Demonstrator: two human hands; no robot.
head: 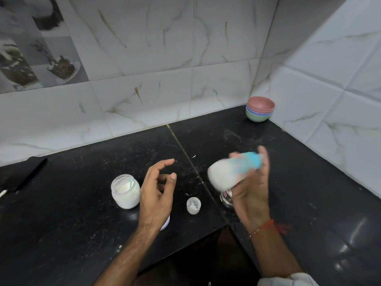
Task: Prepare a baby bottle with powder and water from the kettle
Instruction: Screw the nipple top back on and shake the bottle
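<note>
Evidently the mixing step: right hand [250, 190] clamped around a baby bottle [231, 172], fingers wrapped on its blue collar end, bottle tilted with its base toward the left hand and its outline smeared. Judged to be shaking; contents look milky white. Bottle is held above the black countertop [82, 213], just right of the seam in the slab.

Left hand [157, 193] hovers empty left of the bottle, fingers apart and loosely curled, touching nothing.

Relative to the bottle:
- powder jar [125, 191], open, white powder inside, well to the left, beyond the left hand.
- small clear cap [193, 205], below-left, standing on the counter.
- white lid [166, 222], mostly hidden under the left wrist.
- steel vessel [226, 198], directly beneath, largely hidden by the right hand; cannot tell if it is the kettle.
- stacked bowls [260, 109], far behind, in the wall corner.

Count: one bottle, one jar, one cap, one lid, one steel vessel, bowls at least three.

Next move likely calls for setting the bottle upright, then capping it and closing the jar.
</note>
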